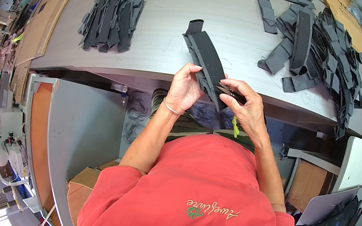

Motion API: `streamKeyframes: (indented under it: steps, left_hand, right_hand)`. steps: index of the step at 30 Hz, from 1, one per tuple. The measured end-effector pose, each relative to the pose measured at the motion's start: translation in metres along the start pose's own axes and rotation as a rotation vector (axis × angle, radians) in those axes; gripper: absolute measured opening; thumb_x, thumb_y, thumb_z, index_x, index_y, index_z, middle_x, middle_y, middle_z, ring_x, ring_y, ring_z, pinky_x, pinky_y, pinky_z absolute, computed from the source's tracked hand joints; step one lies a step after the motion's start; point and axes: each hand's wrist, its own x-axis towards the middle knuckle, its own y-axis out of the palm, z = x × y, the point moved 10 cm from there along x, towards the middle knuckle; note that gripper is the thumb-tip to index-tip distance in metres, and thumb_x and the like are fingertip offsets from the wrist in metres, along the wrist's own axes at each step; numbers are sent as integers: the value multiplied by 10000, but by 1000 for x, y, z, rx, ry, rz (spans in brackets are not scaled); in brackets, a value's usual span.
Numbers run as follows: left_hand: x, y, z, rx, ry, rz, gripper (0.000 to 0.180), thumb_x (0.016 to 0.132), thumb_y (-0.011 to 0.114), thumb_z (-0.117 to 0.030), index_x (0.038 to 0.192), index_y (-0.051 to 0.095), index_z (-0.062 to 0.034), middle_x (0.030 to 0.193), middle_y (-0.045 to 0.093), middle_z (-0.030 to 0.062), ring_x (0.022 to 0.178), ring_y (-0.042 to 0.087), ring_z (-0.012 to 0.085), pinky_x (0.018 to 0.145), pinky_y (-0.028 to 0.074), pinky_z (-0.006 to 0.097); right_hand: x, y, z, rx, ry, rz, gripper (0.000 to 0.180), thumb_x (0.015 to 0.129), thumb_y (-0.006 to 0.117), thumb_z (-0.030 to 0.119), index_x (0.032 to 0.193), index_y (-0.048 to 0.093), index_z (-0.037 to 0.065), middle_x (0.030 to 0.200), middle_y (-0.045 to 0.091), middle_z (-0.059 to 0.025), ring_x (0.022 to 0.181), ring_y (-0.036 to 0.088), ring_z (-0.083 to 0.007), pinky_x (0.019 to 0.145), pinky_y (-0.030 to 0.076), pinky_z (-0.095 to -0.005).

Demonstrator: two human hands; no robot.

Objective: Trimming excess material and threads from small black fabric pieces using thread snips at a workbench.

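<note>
A long, curved dark grey fabric strip (209,56) with a folded tab at its far end is tilted over the front edge of the table. My left hand (184,88) grips its left side, thumb and fingers closed on the cloth. In my right hand (248,109) is a small pair of dark thread snips (229,92), their pointed blades lying against the strip's right edge near its lower end. A yellow-green ribbon (235,128) hangs below that hand. Part of the snips is hidden by my right fingers.
A neat stack of grey strips (109,23) lies on the left of the pale table (170,9). At the right, a larger tangled heap of strips (337,63) spills over the front edge. Loose thread ends dot the tabletop. Cardboard (55,18) lines the left side.
</note>
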Motion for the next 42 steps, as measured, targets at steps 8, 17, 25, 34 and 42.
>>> streamKeyframes:
  steps: [8, 17, 25, 34, 42]
  left_hand:
    - [2, -10, -1, 21, 46, -92, 290, 892, 457, -238, 1045, 585, -28, 1012, 650, 86, 949, 611, 202, 891, 457, 384]
    - [-6, -6, 15, 141, 3, -97, 206, 897, 508, -170, 1002, 586, -11, 939, 644, 64, 848, 619, 162, 777, 506, 316]
    - [-9, -4, 27, 132, -52, -97, 152, 898, 524, -154, 938, 580, -19, 887, 626, 52, 804, 602, 141, 738, 500, 296]
    - [-15, 29, 13, 361, -82, 106, 313, 892, 489, -242, 1024, 574, 28, 881, 644, 158, 789, 639, 207, 719, 526, 312]
    - [-33, 53, 20, 330, -442, 529, 705, 938, 402, -545, 1229, 492, 90, 985, 619, 295, 825, 633, 269, 676, 528, 333]
  right_hand:
    - [1, -19, 18, -172, -94, -168, 304, 796, 694, 133, 1096, 650, 112, 902, 643, -50, 787, 610, -174, 715, 485, -301]
    - [2, -34, 39, -504, -297, -454, 217, 809, 664, 142, 1026, 665, 127, 804, 603, -55, 744, 575, -250, 665, 449, -354]
    - [1, -41, 38, -530, -288, -523, 202, 809, 661, 156, 1010, 672, 134, 794, 605, -47, 742, 578, -253, 660, 450, -355]
    - [12, -72, -16, 119, -44, -464, 267, 861, 669, 170, 1117, 644, 99, 906, 634, -8, 803, 543, -77, 698, 433, -226]
    - [18, -73, -28, 326, 29, -284, 357, 846, 707, 195, 1157, 598, 58, 834, 569, 4, 548, 381, -8, 481, 323, -184]
